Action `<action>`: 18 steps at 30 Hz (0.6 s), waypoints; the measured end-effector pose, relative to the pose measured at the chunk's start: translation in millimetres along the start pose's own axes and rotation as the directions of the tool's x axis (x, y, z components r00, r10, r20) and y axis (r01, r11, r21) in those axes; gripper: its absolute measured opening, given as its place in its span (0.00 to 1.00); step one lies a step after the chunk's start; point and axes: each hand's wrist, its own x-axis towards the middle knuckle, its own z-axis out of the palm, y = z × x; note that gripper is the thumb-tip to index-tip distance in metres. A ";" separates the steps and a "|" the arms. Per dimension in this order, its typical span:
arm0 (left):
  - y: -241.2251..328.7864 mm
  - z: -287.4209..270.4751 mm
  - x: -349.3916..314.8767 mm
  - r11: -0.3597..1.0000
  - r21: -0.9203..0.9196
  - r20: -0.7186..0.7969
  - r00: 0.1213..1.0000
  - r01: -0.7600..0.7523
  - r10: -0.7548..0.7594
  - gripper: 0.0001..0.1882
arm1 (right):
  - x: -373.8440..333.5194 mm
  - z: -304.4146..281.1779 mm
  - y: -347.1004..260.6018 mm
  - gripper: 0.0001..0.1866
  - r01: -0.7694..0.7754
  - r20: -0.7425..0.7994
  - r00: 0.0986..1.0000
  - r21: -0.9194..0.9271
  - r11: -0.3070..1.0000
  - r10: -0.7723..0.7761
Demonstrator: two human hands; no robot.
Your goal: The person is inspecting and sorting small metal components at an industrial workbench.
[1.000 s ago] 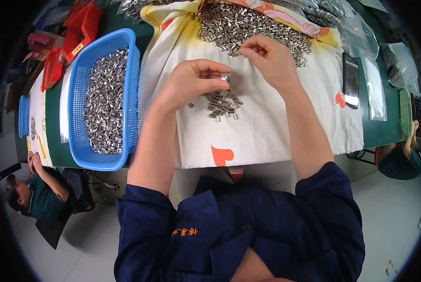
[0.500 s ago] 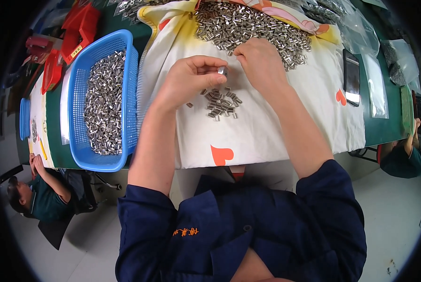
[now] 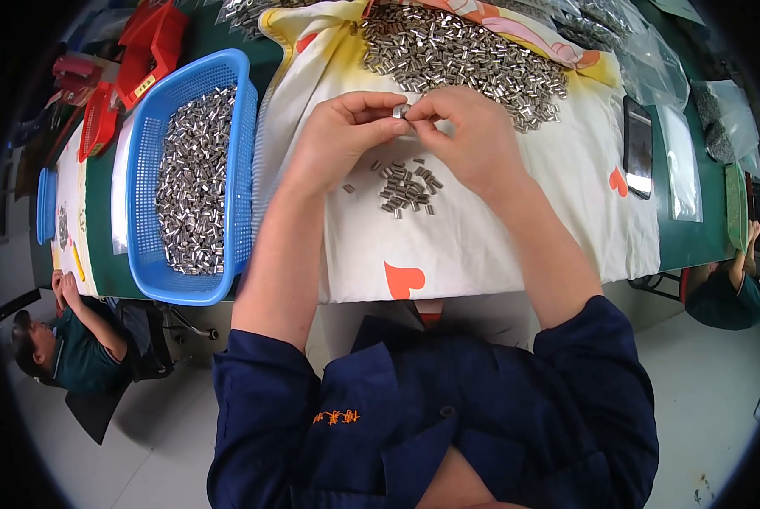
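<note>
A small silvery metal piece (image 3: 399,110) is pinched between the thumb and fingers of my left hand (image 3: 339,136). My right hand (image 3: 473,140) meets it there, thumb and fingertips closed together at the piece's right side. Whatever those right fingertips hold is too small and covered to make out. Just below my hands, a small pile of short metal sleeves (image 3: 409,188) lies on the white cloth (image 3: 482,254). Beyond them spreads a large heap of the same sleeves (image 3: 469,55).
A blue plastic basket (image 3: 242,170) full of metal sleeves stands at my left. Red bins (image 3: 146,59) are farther left. On the right lie a phone (image 3: 638,148) and clear bags (image 3: 678,161). Co-workers sit at left (image 3: 83,348) and right (image 3: 728,297).
My right hand has come from the near edge of the large heap toward me and left, to the metal piece in my left hand. My left hand still grips that piece.
</note>
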 end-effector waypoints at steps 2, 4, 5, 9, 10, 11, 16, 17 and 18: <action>1.5 3.1 -1.9 0.999 0.040 -0.046 0.999 0.017 -0.015 0.14 | 0.7 2.2 0.3 0.05 0.011 0.006 1.000 -0.015 1.000 -0.011; 1.4 1.8 -1.9 0.999 0.047 -0.039 0.999 0.022 -0.020 0.14 | 1.2 2.5 1.1 0.04 0.023 0.014 1.000 -0.027 0.999 -0.022; 1.3 1.2 -1.6 0.998 0.054 -0.032 0.999 0.024 -0.022 0.14 | 1.2 1.2 2.4 0.04 -0.036 0.026 0.999 0.091 0.995 0.034; 4.2 -0.6 -4.4 0.999 -0.017 0.022 0.999 0.039 -0.039 0.15 | 6.0 -6.4 5.7 0.07 -0.367 0.285 0.923 0.450 0.814 0.259; 7.2 -1.4 -7.3 0.998 0.020 0.071 0.996 0.051 -0.052 0.15 | 7.6 -8.1 7.6 0.07 -0.369 0.287 0.922 0.450 0.813 0.259; 9.0 -0.7 -8.3 0.997 0.055 0.120 0.991 0.057 -0.063 0.15 | 9.9 -12.0 10.6 0.07 -0.459 0.407 0.866 0.416 0.785 0.290; 8.9 -0.3 -6.7 0.982 0.162 0.138 0.984 0.093 -0.116 0.14 | 11.8 -13.0 23.5 0.08 -0.447 0.413 0.856 0.292 0.845 0.310; 8.7 0.7 -5.9 0.972 0.213 0.125 0.984 0.097 -0.126 0.14 | 12.1 -11.8 27.1 0.07 -0.351 0.237 0.924 0.208 0.913 0.301; 8.3 1.2 -5.3 0.973 0.211 0.128 0.984 0.094 -0.123 0.14 | 12.0 -10.3 31.1 0.06 -0.265 0.057 0.964 0.103 0.959 0.260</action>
